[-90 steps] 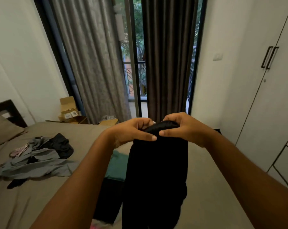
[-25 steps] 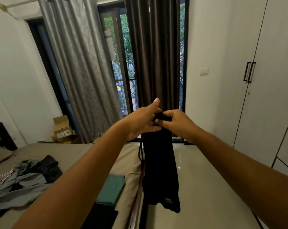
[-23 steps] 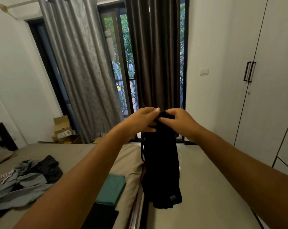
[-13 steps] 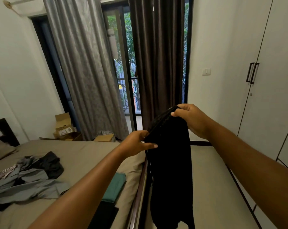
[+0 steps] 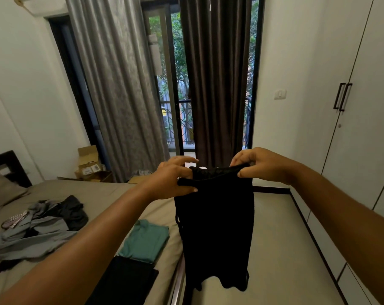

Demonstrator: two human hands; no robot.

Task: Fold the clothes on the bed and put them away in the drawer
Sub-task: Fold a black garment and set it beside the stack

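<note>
While you hold the black garment (image 5: 215, 216) up by its top edge, so that it hangs free just off the near side of the bed (image 5: 111, 194), you are in the folding step, not the putting away; your left hand (image 5: 175, 179) pinches the left end of that edge between thumb and curled fingers, and your right hand (image 5: 261, 166) pinches the right end likewise; the next move, as I judge it, calls for levelling the cloth and halving it, in the air or flat on the bed beside the folded teal garment (image 5: 145, 239) and the folded dark piece (image 5: 125, 280); a loose pile of clothes (image 5: 36, 230) lies further left, unfolded; as for containers, the drawer fronts (image 5: 362, 287) under the wardrobe (image 5: 367, 150) are closed, so nothing shows inside; the cardboard box (image 5: 88, 164) by the curtain has its flaps up, contents hidden.
</note>
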